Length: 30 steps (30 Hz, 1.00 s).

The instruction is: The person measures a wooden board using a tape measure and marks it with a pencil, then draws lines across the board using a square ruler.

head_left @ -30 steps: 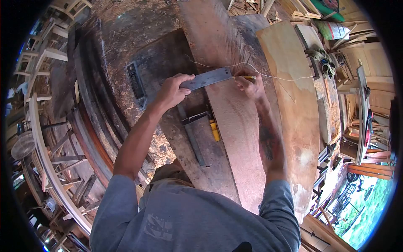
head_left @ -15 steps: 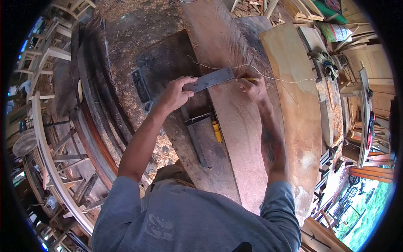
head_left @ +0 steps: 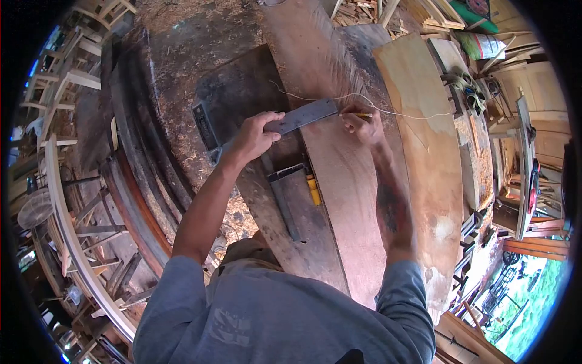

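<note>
Taking my view as a clock face with twelve at the top, I have two bare hands before me, both belonging to the person wearing my camera. The left hand (head_left: 256, 134), at eleven o'clock, is partly closed and grips one flat grey metal blade (head_left: 303, 117), thumb on the lower edge and fingers along the upper. The blade lies at twelve, its free end slanting up toward one. The right hand (head_left: 365, 125), between one and two, is curled almost into a fist around one yellow pencil (head_left: 362, 114), whose tip points at the blade's free end; I cannot tell whether the two touch. Beneath the hands I count three boards side by side: a dark board (head_left: 309, 255) running from eleven to six, a reddish board (head_left: 348, 200) near four, and a tan board (head_left: 427, 139) at three. One thin pale cord (head_left: 400, 113) passes above the blade from twelve toward two. Near the centre, toward seven, one dark L-shaped piece (head_left: 284, 205) rests on the dark board; just beside it, toward four, is one yellow handle (head_left: 313, 189). At ten, past the left hand, sits one dark, metal-edged tool (head_left: 205, 128).
</note>
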Motion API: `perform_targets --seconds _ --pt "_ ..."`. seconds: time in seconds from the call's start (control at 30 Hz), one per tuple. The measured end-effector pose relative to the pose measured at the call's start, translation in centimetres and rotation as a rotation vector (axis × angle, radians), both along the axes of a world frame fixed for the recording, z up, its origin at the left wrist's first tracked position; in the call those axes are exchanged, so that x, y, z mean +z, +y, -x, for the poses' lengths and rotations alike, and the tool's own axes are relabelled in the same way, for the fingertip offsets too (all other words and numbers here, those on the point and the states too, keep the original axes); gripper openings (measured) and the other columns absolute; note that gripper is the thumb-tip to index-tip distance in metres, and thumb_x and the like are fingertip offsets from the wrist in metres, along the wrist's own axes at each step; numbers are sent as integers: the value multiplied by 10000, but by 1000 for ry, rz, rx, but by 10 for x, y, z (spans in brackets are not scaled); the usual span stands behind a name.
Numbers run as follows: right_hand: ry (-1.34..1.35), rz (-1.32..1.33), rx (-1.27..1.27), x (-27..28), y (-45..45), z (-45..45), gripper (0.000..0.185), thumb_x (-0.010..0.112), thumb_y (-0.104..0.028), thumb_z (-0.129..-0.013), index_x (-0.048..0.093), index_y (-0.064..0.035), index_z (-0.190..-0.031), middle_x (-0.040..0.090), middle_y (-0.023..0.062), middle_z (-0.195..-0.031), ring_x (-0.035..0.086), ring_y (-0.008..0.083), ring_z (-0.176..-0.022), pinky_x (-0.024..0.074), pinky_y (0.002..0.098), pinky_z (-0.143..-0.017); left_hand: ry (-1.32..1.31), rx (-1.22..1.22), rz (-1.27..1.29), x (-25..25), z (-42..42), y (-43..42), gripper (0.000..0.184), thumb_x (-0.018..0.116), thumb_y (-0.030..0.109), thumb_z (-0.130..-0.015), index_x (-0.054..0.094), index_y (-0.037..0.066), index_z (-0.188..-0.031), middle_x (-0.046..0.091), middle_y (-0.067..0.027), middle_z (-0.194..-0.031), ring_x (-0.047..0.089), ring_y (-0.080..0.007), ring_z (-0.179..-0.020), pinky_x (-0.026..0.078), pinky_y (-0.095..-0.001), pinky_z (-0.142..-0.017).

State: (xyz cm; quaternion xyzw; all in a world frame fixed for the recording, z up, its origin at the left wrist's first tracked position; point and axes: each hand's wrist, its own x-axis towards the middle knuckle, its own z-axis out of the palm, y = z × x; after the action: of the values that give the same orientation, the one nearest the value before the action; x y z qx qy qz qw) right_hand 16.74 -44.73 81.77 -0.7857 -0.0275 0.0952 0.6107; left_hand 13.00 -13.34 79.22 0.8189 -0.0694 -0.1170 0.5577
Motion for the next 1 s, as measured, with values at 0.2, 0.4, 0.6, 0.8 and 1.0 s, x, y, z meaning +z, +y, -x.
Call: perform_targets --seconds 0.2,0.4,0.6,0.8,1.0 --pt "36 36 -9 4 5 1 151 641 -122 -859 694 13 -901 615 36 -677 569 104 -593 447 275 -541 56 2 49 -8 0 2 479 738 -72 -822 660 -5 -1291 682 -170 -1307 681 -248 -1179 563 -333 -952" --pt "58 -31 -31 -1 2 -1 159 643 -130 -855 696 11 -903 619 37 -676 583 109 -603 459 278 -545 49 26 66 -10 5 -1 483 717 -95 -831 650 -9 -1302 677 -171 -1305 688 -247 -1155 565 -333 -961" --pt "29 4 -27 -2 1 1 154 631 -137 -857 690 2 -884 624 39 -677 584 110 -601 463 283 -541 -90 -5 90 -19 11 1 551 673 -117 -881 595 44 -1402 665 -114 -1299 674 -166 -1106 572 -288 -917" --pt "32 12 22 -4 3 -2 143 625 -120 -847 692 1 -885 617 15 -715 554 89 -618 448 258 -560 -164 8 -49 -9 21 2 553 714 -14 -878 595 103 -1405 671 -149 -1246 679 -279 -1119 546 -362 -945" --pt "37 105 33 -3 -2 -4 121 627 -124 -844 685 -19 -860 595 9 -683 553 92 -605 439 254 -547 -81 3 10 -14 20 3 559 727 13 -876 584 89 -1411 666 -162 -1265 663 -312 -1157 532 -378 -961"
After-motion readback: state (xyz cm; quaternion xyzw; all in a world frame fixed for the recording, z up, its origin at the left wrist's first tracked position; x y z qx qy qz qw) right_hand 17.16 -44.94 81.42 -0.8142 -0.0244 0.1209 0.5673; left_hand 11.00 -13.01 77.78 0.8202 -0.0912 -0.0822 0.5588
